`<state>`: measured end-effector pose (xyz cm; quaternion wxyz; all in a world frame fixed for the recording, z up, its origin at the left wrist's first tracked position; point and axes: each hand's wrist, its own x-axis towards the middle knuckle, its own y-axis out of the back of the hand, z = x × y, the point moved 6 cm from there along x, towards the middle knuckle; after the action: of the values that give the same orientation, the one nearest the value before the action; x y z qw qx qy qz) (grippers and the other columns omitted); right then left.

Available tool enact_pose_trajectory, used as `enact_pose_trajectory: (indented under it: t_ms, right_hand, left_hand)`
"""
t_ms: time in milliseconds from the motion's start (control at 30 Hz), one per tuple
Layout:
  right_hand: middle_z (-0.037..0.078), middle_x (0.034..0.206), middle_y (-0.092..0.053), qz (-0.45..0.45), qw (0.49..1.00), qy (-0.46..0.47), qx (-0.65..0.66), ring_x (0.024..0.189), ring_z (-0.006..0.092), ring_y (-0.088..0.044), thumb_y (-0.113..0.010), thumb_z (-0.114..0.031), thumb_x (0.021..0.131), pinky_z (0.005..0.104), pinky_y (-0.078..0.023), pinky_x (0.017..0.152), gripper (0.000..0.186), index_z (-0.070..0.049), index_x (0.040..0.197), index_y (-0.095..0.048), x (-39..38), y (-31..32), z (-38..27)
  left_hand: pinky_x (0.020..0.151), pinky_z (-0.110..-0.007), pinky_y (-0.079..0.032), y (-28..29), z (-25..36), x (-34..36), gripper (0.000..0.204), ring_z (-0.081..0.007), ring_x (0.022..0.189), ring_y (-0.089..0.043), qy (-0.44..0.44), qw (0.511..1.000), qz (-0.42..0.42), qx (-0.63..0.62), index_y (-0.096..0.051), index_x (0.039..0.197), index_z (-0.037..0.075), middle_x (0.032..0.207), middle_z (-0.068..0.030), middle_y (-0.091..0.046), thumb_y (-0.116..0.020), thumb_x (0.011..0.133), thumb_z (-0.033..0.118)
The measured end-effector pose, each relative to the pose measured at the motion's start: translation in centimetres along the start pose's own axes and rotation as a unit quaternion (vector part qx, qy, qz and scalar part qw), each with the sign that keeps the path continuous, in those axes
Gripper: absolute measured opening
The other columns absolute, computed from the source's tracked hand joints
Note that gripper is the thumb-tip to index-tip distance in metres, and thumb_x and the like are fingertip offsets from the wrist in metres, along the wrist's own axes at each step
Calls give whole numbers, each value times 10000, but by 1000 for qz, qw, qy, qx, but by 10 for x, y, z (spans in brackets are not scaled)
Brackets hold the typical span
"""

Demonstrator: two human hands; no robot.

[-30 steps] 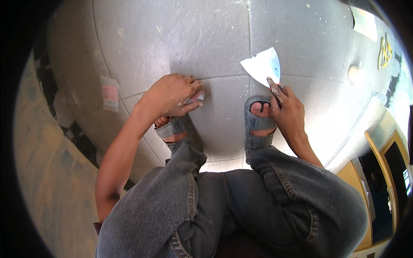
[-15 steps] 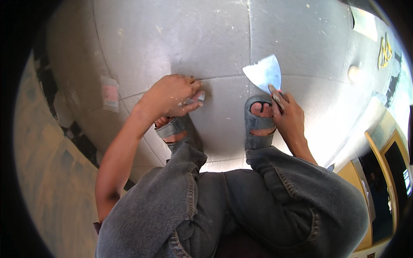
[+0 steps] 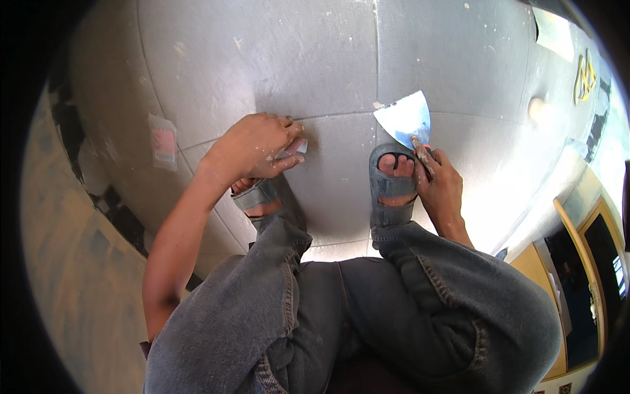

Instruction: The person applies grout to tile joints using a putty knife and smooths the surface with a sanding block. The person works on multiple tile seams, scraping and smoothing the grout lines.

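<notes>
My right hand (image 3: 441,180) is closed round the handle of a putty knife (image 3: 405,118). Its wide, shiny metal blade points up and to the left, low over the grey tiled floor, just beyond my right sandal (image 3: 392,187). A small pale crumb (image 3: 378,105) shows at the blade's left corner. Above my left sandal (image 3: 266,200), my left hand (image 3: 262,144) pinches a small, pale, glossy piece (image 3: 296,148) between thumb and fingers; the hand covers part of it, and its kind is unclear. Whitish smears mark the fingers of both hands.
A clear plastic packet with a pink insert (image 3: 163,142) lies on the floor at left. To the right are a pale round object (image 3: 540,111), yellow straps (image 3: 585,77) and a pale sheet (image 3: 554,33). A yellow-framed cabinet (image 3: 600,243) stands at lower right.
The putty knife has dropped slightly toward me and turned a little, and the pale crumb now shows beside its corner. My left hand keeps nearly the same pose. The whole view has shifted slightly.
</notes>
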<state>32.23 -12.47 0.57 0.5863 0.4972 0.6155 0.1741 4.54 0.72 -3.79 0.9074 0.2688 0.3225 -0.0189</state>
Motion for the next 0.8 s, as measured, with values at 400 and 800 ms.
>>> enact_pose_trajectory:
  t_ms: [400, 800]
  right_hand:
    - [42, 1043, -638, 24, 999, 9, -22, 779, 289, -709, -677, -182, 954, 417, -571, 648, 475, -327, 1404, -634, -5, 2, -2]
    - [50, 1031, -636, 71, 996, 32, 53, 813, 277, -716, -707, -93, 915, 402, -586, 677, 503, -292, 1374, -657, -7, 1, -3]
  left_hand:
    - [928, -454, -541, -1, 1, 3, 523, -383, 1003, -680, 9, 1000, -16, -11, -640, 1290, -20, 1122, -196, -698, -690, 923, 349]
    - [922, -456, -544, -1, -2, 4, 527, -378, 1000, -684, 14, 1000, -19, 1, -644, 1276, -23, 1132, -198, -701, -696, 915, 358]
